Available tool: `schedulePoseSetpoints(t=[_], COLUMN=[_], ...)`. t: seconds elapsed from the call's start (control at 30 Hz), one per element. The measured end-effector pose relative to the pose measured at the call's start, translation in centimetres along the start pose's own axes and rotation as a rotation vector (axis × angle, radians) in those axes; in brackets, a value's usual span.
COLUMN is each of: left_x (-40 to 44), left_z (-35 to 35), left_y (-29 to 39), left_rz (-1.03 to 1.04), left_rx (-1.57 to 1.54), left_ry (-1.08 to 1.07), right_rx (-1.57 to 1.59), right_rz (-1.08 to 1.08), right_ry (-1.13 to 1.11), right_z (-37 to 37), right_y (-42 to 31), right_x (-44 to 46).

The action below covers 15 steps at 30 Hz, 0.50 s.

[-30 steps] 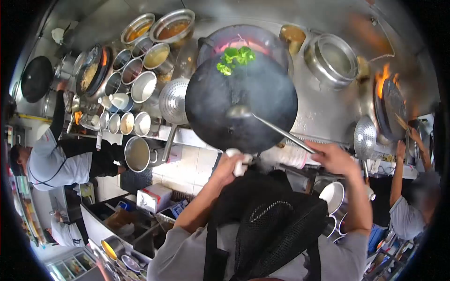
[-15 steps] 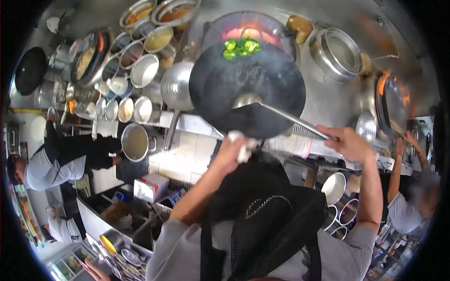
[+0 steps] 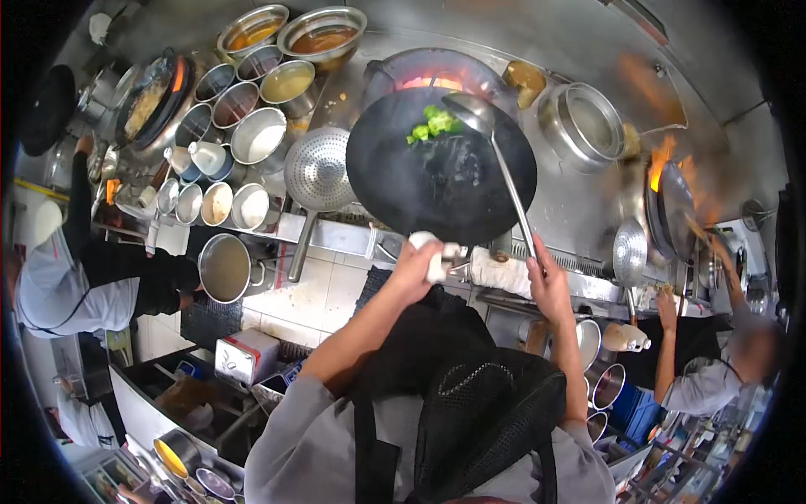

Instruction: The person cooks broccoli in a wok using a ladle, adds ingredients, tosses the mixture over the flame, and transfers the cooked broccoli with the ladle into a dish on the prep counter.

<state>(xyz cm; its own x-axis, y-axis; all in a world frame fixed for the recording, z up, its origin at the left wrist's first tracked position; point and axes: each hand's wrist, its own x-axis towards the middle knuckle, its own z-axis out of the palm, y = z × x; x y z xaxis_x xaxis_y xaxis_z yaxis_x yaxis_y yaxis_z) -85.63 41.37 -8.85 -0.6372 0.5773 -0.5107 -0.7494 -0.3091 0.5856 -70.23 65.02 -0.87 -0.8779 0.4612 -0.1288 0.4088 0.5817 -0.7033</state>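
A large black wok (image 3: 437, 193) sits tilted over the burner, with bright green vegetables (image 3: 434, 124) near its far side. My left hand (image 3: 416, 270) is closed around a white cloth (image 3: 431, 254) at the wok's near edge; the exact grip under the cloth is hidden. My right hand (image 3: 550, 286) is wrapped round the long handle of a metal ladle (image 3: 472, 112). The ladle's bowl is at the far right of the greens, close beside them. Between my hands lies a white cloth-wrapped bar (image 3: 501, 272).
Flames glow in the burner ring (image 3: 432, 81) behind the wok. Left stand a perforated strainer (image 3: 321, 170) and several metal pots (image 3: 259, 136). Nested round pans (image 3: 588, 124) stand right. A co-worker (image 3: 714, 370) handles a flaming wok (image 3: 674, 206); another person (image 3: 92, 281) is left.
The ladle has swung from the wok's middle to its far side, beside the greens. My right hand has moved leftward and closer to my body. The flames at the right have grown.
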Motion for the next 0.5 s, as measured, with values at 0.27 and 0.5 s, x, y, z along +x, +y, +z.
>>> schedulePoseSetpoints(t=[0.27,0.5], left_x=[-1.6,-2.0], left_z=[2.0,-0.9], left_y=[5.1,-0.1], left_rz=[0.060,0.441], left_rx=[-0.027,0.405], left_ry=[-0.095,0.055], right_rx=[-0.075,0.474], right_rz=[-0.125,0.176], right_ry=[0.344,-0.022], right_z=[-0.3,6.5], right_y=[-8.6,-10.2], right_x=[0.5,-0.5])
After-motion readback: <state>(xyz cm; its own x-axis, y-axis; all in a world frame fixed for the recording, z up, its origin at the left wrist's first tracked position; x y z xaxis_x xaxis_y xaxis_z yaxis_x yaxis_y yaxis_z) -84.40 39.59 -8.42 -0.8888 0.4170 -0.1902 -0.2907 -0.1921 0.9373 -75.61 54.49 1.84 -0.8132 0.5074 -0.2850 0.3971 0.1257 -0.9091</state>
